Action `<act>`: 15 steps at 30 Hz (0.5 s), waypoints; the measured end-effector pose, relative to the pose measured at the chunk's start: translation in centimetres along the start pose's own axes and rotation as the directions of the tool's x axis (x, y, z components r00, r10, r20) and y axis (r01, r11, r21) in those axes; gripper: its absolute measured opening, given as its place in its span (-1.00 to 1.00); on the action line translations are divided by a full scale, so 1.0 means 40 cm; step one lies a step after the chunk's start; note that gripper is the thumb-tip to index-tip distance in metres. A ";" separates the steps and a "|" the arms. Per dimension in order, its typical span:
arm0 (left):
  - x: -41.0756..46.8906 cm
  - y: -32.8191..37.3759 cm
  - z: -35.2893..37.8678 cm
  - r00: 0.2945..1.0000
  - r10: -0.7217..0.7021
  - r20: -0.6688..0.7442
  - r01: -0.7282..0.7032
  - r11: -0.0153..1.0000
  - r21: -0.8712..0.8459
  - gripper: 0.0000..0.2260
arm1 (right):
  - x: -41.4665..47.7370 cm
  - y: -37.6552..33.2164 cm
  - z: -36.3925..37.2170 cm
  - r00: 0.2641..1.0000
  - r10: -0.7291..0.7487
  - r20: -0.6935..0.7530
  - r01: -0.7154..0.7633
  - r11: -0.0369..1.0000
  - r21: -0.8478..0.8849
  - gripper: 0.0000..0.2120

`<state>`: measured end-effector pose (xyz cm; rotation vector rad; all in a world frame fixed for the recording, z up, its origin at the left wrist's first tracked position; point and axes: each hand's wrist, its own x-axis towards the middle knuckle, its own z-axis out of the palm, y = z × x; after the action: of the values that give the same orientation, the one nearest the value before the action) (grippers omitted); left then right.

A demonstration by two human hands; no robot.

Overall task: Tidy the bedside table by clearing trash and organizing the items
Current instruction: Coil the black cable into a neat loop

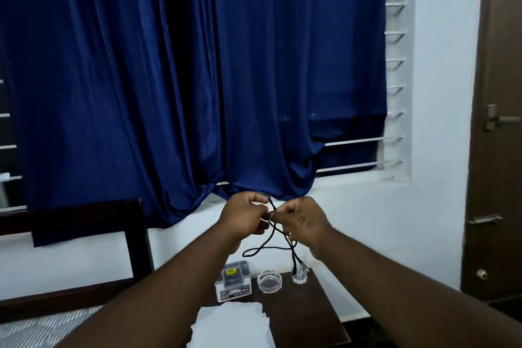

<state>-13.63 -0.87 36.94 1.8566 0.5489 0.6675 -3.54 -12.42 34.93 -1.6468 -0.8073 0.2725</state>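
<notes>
Both my hands are raised above the dark wooden bedside table (308, 308), close together in front of the curtain's hem. My left hand (244, 216) and my right hand (302, 220) each pinch a thin black cord (272, 247). The cord crosses between my fingers, loops out to the left below them and hangs down toward the table. On the table stand a small white box with a dark lid (234, 281), a clear glass ashtray (269, 281) and a small clear glass (300, 274). A stack of white papers (231, 325) lies at the near edge.
A dark blue curtain (197, 79) covers the louvred window behind the table. A bed with a dark wooden headboard (135, 234) and striped mattress (42, 330) stands at the left. A brown door (497, 150) is at the right.
</notes>
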 end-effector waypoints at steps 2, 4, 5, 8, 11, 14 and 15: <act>-0.008 0.015 0.015 0.998 0.050 0.026 -0.052 0.997 0.053 -0.80 | -0.010 -0.013 -0.029 0.999 -0.042 -0.015 0.041 0.997 -0.068 -0.84; -0.012 0.028 0.031 0.993 0.118 0.025 -0.120 0.988 0.101 -0.83 | -0.020 -0.026 -0.060 0.998 -0.066 -0.011 0.065 0.992 -0.107 -0.86; -0.012 0.033 0.038 0.987 0.159 0.012 -0.160 0.978 0.133 -0.86 | -0.024 -0.031 -0.075 0.997 -0.071 0.003 0.071 0.991 -0.116 -0.86; -0.010 0.049 0.062 0.957 0.289 -0.036 -0.270 0.927 0.260 -0.90 | -0.035 -0.041 -0.119 0.994 -0.100 0.031 0.104 0.982 -0.159 -0.84; -0.012 0.064 0.083 0.916 0.396 -0.067 -0.348 0.864 0.364 -0.83 | -0.038 -0.048 -0.149 0.990 -0.135 0.044 0.142 0.966 -0.217 -0.80; -0.011 0.072 0.089 0.852 0.522 -0.022 -0.446 0.748 0.492 -0.87 | -0.034 -0.051 -0.174 0.989 -0.137 0.052 0.145 0.967 -0.211 -0.81; -0.011 0.074 0.089 0.827 0.562 0.018 -0.485 0.697 0.529 -0.89 | -0.032 -0.050 -0.180 0.988 -0.140 0.059 0.149 0.966 -0.210 -0.83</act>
<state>-11.40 -4.62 38.55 2.5319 0.2860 1.1313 -0.98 -18.73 38.29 -1.7761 -1.0132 0.1221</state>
